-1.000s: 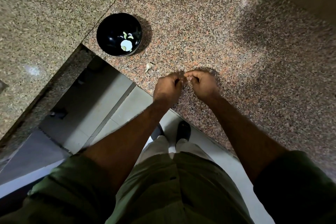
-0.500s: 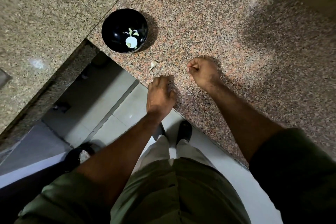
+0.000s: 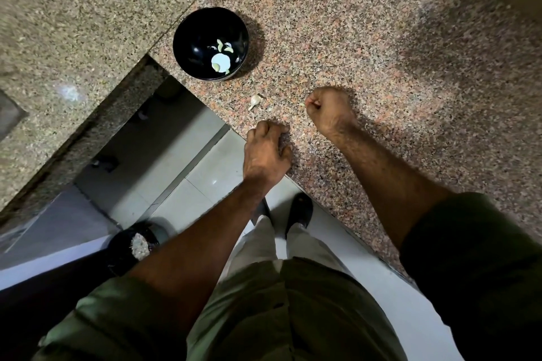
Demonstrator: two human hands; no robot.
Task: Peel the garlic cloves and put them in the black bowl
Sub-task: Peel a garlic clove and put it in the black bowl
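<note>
Nearest the camera, green sleeves and a green shirt are filling the bottom of the view, with pale trousers and dark shoes showing on the tiled floor below. A dark bin with pale scraps in it is sitting on the floor at the near left, partly covered by the left forearm.

The left hand is reaching forward to the near edge of the granite counter, knuckles up, its fingers curling down onto the stone. What lies under them, if anything, is hidden, so I cannot tell whether it is holding something.

A little farther and to the right, the right hand is making a tight fist over the counter, thumb side facing left. A small pale speck is lying just beside its knuckles; whether the fist is enclosing a clove cannot be made out.

Farther left, an unpeeled garlic clove is lying on the counter between the hands and the black bowl. The bowl is standing beyond it near the counter's corner, holding a few pale garlic pieces whose number is hard to make out.
</note>
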